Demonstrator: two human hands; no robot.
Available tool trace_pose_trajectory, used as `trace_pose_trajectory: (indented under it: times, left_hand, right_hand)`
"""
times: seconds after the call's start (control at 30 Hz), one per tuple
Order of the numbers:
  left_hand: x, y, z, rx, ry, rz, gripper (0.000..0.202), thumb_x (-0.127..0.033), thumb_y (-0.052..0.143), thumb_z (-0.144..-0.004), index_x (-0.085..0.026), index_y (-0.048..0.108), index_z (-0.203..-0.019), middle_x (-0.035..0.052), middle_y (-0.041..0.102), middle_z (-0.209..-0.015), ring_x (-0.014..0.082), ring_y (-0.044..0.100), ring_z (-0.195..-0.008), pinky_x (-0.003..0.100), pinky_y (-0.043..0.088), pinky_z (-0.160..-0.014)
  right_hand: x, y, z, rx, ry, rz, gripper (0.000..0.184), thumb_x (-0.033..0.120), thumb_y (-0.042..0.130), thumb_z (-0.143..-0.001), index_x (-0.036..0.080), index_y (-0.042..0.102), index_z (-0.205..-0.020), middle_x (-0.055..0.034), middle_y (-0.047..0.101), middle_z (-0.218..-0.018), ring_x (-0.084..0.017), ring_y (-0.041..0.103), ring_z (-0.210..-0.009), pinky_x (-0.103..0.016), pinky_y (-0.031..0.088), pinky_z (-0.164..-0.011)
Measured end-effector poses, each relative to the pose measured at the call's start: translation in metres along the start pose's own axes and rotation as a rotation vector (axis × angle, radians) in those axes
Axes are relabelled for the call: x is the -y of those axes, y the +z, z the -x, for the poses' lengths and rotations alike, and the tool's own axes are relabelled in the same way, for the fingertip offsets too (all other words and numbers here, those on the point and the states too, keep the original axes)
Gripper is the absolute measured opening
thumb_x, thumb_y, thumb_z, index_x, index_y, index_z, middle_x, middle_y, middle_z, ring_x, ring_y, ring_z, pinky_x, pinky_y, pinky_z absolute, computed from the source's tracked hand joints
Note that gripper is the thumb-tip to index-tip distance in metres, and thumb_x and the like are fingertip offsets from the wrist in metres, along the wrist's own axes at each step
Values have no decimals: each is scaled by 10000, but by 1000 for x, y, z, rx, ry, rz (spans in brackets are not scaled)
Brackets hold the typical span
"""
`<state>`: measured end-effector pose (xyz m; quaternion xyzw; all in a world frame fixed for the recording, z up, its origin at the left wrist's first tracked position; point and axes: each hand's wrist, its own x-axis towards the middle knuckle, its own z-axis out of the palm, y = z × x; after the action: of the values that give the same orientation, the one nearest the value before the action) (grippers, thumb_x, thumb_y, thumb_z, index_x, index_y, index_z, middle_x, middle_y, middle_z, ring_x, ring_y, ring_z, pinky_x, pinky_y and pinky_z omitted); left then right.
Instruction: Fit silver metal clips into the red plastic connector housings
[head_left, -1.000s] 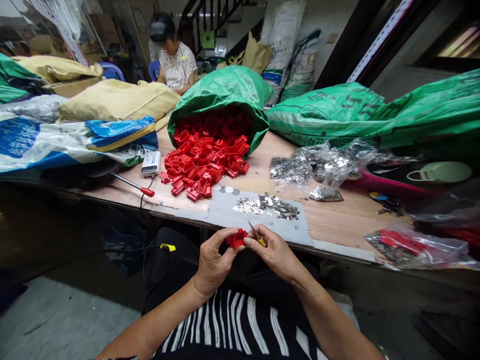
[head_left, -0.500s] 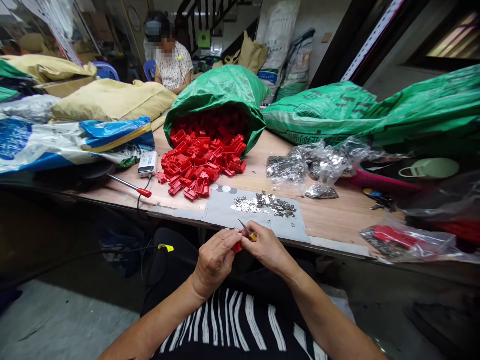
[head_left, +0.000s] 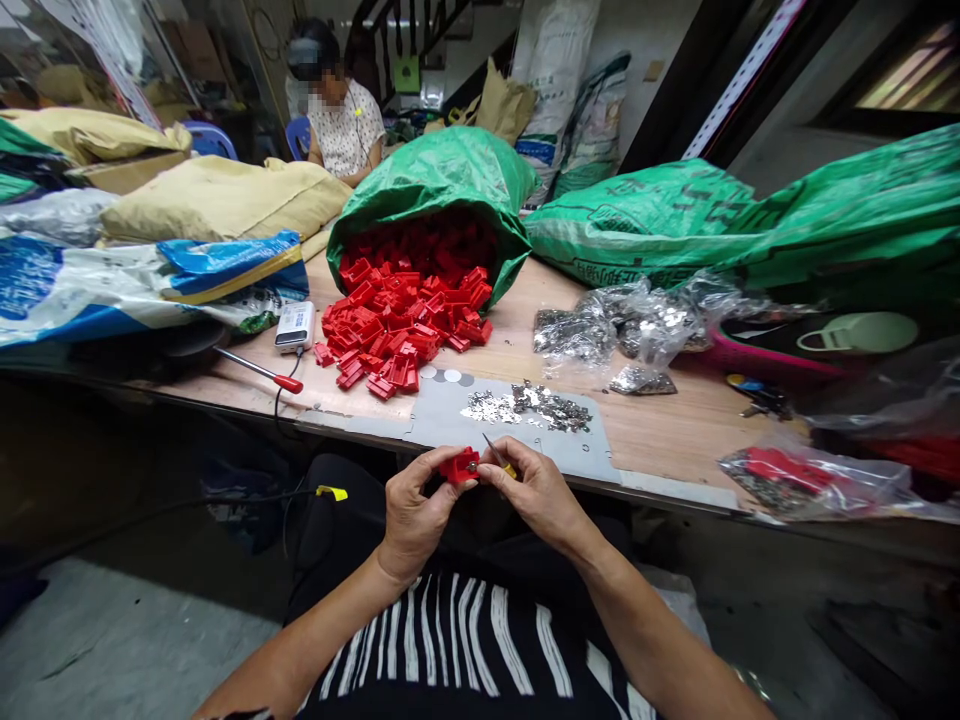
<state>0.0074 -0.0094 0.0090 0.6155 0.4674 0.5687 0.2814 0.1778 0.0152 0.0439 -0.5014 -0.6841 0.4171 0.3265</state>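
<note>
A wood-grain tabletop (head_left: 675, 430) runs across the view, with a blue chair (head_left: 211, 142), a seated co-worker (head_left: 346, 125) and a stair railing (head_left: 409, 40) beyond it. A grey mat (head_left: 439, 420) lies along its near edge, bearing loose metal pieces (head_left: 525, 405).

Left to right, a tan sack (head_left: 225, 200) lies closed, its contents hidden; an open green sack (head_left: 450, 165) spills red plastic parts (head_left: 397, 325) toward the person; clear plastic bags (head_left: 577, 335) hold metal pieces; a pink basket (head_left: 765, 358) has a pale green cup (head_left: 862, 335) in it.

Over the lap, just in front of the tabletop edge, the left hand (head_left: 418, 510) pinches a red plastic part (head_left: 454, 466) between thumb and fingers. Its long axis seems to run sideways, with a small metal bit at its right end. The right hand (head_left: 536, 490), fingers curled closed, grips a yellow-handled pointed tool (head_left: 510, 470), tip slanting up and leftward; its thumb is at the part's right end.
</note>
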Motion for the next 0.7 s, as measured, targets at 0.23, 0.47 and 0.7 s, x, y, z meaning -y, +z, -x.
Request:
trace_pose_trajectory:
  times: [0.23,0.47,0.7]
  left_hand:
    - [2,0,1,-23,4,2,323,-247,740,-760,-224,672,-1075,36,742,-1014,179,706,-908,295,565,-844]
    - [-2,0,2,-24,52,-17,338,-192,735,-762,-233,667,-1090,24,740,-1018,160,703,-911,269,561,-854]
    - [-1,0,4,8,103,-6,356,-164,716,-776,-244,655,-1118,23,732,-1051,158,694,-958,271,555,-886]
  right_hand:
    - [3,-3,6,-9,-61,72,127,294,548,-899,195,625,-879,12,609,-725,-125,518,-634,-239,399,-614]
    - [4,-1,11,-147,-202,208,46,214,575,-883,196,611,-859,-2,642,-749,-130,564,-654,-234,422,-640]
    - [3,3,9,-161,-319,284,75,181,555,-888,194,591,-824,-3,597,-713,-128,538,-620,-233,416,-613]
